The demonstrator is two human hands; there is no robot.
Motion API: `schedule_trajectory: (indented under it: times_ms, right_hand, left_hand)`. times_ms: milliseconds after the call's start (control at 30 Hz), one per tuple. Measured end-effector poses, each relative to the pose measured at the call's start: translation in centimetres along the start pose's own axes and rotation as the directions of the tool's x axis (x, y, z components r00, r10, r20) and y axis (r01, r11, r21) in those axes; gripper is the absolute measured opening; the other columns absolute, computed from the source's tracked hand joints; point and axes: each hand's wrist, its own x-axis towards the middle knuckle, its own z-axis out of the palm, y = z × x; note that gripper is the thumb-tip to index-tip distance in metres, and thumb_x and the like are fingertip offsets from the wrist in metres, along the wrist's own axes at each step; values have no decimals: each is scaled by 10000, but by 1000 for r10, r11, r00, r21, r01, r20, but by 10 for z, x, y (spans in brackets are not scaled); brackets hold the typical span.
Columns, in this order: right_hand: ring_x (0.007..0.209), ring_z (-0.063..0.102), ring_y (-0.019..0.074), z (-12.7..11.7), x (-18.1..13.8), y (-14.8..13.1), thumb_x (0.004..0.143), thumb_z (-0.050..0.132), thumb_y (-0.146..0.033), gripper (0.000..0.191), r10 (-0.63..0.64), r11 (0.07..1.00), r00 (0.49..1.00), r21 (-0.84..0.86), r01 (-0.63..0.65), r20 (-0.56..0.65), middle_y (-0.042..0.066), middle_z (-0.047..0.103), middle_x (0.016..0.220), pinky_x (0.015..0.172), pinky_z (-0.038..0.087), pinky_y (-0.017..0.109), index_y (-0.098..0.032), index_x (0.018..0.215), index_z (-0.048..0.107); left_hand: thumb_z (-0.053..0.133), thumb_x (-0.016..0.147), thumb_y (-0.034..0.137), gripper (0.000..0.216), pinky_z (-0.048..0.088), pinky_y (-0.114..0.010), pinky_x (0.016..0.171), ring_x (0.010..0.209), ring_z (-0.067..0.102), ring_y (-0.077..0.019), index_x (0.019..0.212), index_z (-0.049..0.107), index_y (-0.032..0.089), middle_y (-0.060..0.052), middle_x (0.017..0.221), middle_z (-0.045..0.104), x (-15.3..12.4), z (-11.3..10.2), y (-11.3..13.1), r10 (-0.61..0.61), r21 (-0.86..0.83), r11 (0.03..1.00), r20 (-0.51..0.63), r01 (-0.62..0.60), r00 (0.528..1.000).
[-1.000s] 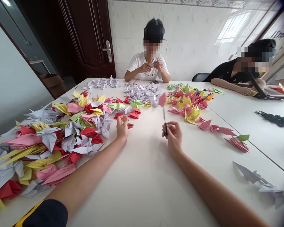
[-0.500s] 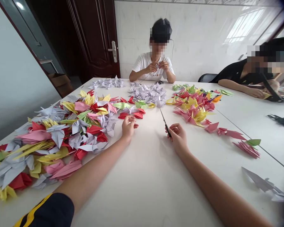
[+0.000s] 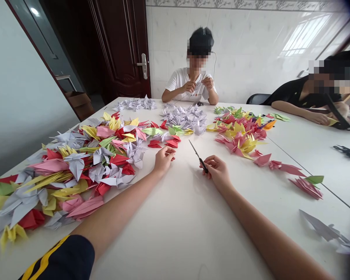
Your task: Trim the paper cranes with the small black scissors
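Observation:
My right hand [image 3: 217, 171] rests near the table's middle, gripping a small pair of closed scissors [image 3: 197, 154] with thin metal blades and a dark handle, their tips pointing up and left. My left hand [image 3: 164, 160] lies loosely curled on the white table [image 3: 175, 221], holding nothing, beside a large heap of multicoloured origami cranes [image 3: 84, 163]. Pale lilac cranes [image 3: 184, 119] lie ahead of my hands. A pink, red and yellow pile of cranes [image 3: 239, 137] lies ahead and right of my right hand.
Across the table, a seated person [image 3: 194, 83] handles a small paper piece. At the right, another person [image 3: 305, 97] leans over the table. Scattered pink and grey paper cranes [image 3: 306, 186] lie at right. Behind the table stand a dark wooden door [image 3: 119, 50] and a cardboard box [image 3: 77, 105].
The pink paper piece on the scissor tips a second ago is gone. My right hand has lowered toward the table, and the scene has shifted slightly right in view.

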Motion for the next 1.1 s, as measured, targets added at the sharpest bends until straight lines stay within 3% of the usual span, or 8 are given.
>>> schedule_trajectory:
  times_ms: [233, 367, 533, 600, 667, 867, 1000, 1100]
  right_hand:
    - [434, 563, 100, -3, 5, 3, 623, 849, -424, 411, 35, 977, 968, 212, 19, -247, -18, 641, 616, 319, 302, 172, -205, 700, 510]
    - [483, 616, 116, -7, 10, 7, 640, 830, -453, 445, 62, 952, 881, 292, 88, -469, -56, 585, 584, 351, 376, 167, -225, 742, 461]
    - [571, 680, 121, -14, 19, 11, 753, 711, -338, 347, 140, 917, 763, 373, 141, -631, -88, 569, 637, 451, 484, 176, -253, 830, 384]
    - [580, 681, 116, -15, 20, 12, 762, 665, -279, 308, 143, 911, 744, 381, 159, -652, -97, 557, 637, 475, 498, 181, -256, 836, 367]
    - [584, 680, 119, -14, 19, 11, 737, 660, -261, 302, 118, 917, 767, 366, 159, -631, -92, 563, 644, 465, 482, 177, -253, 830, 373]
    - [535, 654, 132, -8, 10, 9, 629, 741, -292, 361, 18, 952, 914, 286, 107, -404, -43, 644, 671, 405, 406, 176, -233, 795, 425]
    - [540, 661, 150, -7, 7, 8, 634, 774, -298, 409, -18, 965, 945, 240, 101, -327, -21, 676, 689, 409, 406, 183, -238, 811, 410]
    - [566, 678, 164, -4, 4, 5, 679, 766, -314, 413, -115, 975, 932, 140, 171, -343, -36, 648, 726, 420, 439, 204, -247, 850, 397]
  left_hand:
    - [626, 708, 243, 97, 498, -253, 613, 626, 621, -126, 774, 645, 174, -8, 773, 646, 0, -1, 2, 1, 22, 1000, 14, -2, 1000]
    - [628, 699, 260, 113, 500, -252, 617, 619, 616, -119, 767, 646, 171, -11, 792, 648, 1, -1, 1, 4, 25, 1000, 21, -5, 1000]
    - [627, 706, 269, 124, 500, -251, 619, 623, 614, -118, 783, 651, 174, -8, 787, 647, 2, -2, -1, 10, 26, 1000, 38, -11, 999]
    - [630, 707, 264, 118, 499, -250, 616, 622, 613, -117, 781, 652, 174, -10, 789, 651, 2, -2, -1, 12, 28, 1000, 40, -13, 999]
    - [630, 710, 254, 107, 499, -250, 616, 623, 614, -116, 778, 651, 173, -12, 796, 656, 1, -1, -1, 10, 29, 1000, 35, -11, 999]
    - [602, 736, 196, 60, 490, -240, 609, 613, 613, -107, 770, 645, 171, -8, 794, 654, 1, 0, -2, -11, 46, 999, 31, 9, 999]
    - [594, 760, 173, 48, 468, -235, 596, 603, 610, -105, 773, 640, 171, -7, 800, 662, -2, 1, 1, 21, 62, 998, 64, -25, 998]
    - [575, 787, 161, 73, 468, -245, 627, 653, 620, -117, 782, 646, 177, -14, 828, 675, -8, 2, 6, 127, 91, 987, 52, -131, 991]
